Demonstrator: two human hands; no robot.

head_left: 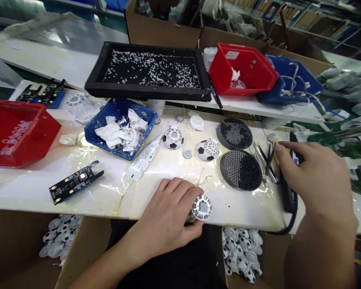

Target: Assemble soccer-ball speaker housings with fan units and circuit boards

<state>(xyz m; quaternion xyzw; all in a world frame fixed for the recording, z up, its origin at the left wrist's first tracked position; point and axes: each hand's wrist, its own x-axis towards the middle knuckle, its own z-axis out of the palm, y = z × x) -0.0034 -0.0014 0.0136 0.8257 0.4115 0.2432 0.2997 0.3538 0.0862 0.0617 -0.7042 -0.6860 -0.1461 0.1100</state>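
Note:
My left hand rests at the table's front edge, thumb and fingers closed around the sides of a small round part with a white slotted rim and a grey square in its middle. Over on the right, my right hand has thumb and forefinger together beside several slim hand tools; a bit of yellow shows at the fingertips, but what they grip is unclear. Ahead of my left hand lie two football-patterned half shells, a metal disc and a white tube.
Two round dishes hold small black pieces. A circuit board lies left, near a blue bin of white scraps and a red bin. A black tray stands on the raised shelf. Boxes of football pieces sit below the table.

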